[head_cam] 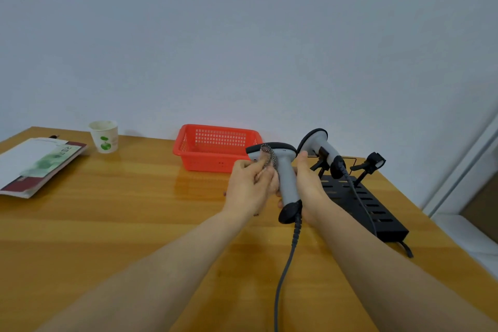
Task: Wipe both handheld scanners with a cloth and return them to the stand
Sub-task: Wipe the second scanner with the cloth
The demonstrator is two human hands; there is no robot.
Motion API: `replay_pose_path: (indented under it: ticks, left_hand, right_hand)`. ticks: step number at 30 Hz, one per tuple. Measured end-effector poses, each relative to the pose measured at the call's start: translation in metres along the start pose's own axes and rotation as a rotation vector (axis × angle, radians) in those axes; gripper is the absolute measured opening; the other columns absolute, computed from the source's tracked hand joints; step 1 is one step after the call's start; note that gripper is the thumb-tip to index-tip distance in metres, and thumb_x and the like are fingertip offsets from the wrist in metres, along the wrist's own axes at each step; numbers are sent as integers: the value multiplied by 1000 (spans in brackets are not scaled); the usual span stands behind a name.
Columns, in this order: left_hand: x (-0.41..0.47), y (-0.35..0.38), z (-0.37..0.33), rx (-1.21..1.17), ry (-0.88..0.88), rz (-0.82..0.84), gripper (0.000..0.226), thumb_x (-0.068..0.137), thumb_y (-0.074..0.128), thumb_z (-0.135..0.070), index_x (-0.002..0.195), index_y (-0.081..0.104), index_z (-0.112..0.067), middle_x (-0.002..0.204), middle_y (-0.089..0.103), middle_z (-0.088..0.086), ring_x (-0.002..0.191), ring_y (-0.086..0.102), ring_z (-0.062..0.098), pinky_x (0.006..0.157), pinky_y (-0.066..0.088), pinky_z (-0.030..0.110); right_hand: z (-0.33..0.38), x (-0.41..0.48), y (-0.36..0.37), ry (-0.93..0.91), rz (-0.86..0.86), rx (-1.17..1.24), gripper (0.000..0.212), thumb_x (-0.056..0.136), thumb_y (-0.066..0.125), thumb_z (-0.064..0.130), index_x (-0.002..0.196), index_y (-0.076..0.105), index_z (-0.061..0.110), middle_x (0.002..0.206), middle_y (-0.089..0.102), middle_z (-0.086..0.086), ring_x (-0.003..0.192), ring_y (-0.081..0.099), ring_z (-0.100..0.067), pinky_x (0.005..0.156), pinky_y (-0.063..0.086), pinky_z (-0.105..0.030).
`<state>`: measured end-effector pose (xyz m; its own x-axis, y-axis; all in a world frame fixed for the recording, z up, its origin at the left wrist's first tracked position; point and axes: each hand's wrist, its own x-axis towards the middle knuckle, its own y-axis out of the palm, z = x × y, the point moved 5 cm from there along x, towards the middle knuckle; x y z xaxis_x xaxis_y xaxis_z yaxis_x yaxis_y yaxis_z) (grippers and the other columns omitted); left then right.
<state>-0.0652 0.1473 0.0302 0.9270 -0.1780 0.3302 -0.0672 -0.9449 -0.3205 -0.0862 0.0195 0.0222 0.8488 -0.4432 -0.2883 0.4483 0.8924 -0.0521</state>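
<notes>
Held scanner (286, 178) gripped at handle by right hand (310, 186), fingers wrapped, head kept upright for access. Cloth (270, 157) pinched by left hand (249, 186), pressed against scanner head. Second scanner (320, 147) seated in stand (369, 205), just beyond right hand, likely awaiting wiping.

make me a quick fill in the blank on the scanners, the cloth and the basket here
1. The right hand grips the held scanner by its ____.
2. The left hand presses a ____ against that scanner's head.
3. The other scanner sits on the black ____.
4. The basket behind the hands is ____ in colour.

Missing words: handle; cloth; stand; red
</notes>
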Motion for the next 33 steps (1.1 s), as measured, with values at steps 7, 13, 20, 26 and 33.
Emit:
replay_pose_path:
  ticks: [7, 13, 20, 26, 33]
  left_hand:
    - [-8, 18, -1, -112, 61, 132, 31, 95, 51, -17, 125, 59, -18, 102, 41, 0, 85, 47, -4, 72, 34, -6]
    - [-14, 15, 8, -73, 72, 125, 27, 94, 53, -21, 117, 65, -15, 101, 51, -2, 94, 49, 7, 73, 33, -1]
    - [8, 10, -7, 85, 119, 57, 33, 96, 49, -28, 128, 56, -30, 102, 44, -4, 85, 41, -2, 69, 31, 1]
    - [1, 24, -6, 17, 134, 174, 20, 94, 54, -22, 101, 70, -12, 98, 43, -1, 95, 42, 7, 77, 31, 11]
    - [-19, 34, 6, -146, 45, 331, 16, 92, 56, -18, 85, 67, -10, 98, 44, -2, 93, 47, 5, 80, 36, 9]
  right_hand:
    - [3, 1, -3, 4, -5, 28, 58, 95, 25, 59, 77, 55, 12, 69, 60, -11, 61, 58, -25, 63, 52, -36]
    - [-4, 4, -8, 88, -37, 85, 74, 88, 25, 69, 104, 58, 5, 82, 63, -13, 72, 60, -27, 62, 49, -34]
    - [-7, 4, 7, 49, 64, 130, 72, 87, 26, 70, 72, 61, 10, 59, 62, -8, 62, 58, -24, 66, 49, -34]
    - [-5, 7, 1, 107, 20, 147, 82, 78, 25, 81, 76, 63, 8, 53, 64, -11, 61, 61, -27, 56, 50, -34]
    - [-6, 10, -12, 111, 32, 180, 76, 69, 45, 83, 69, 62, 9, 54, 57, -8, 43, 49, -20, 47, 42, -24]
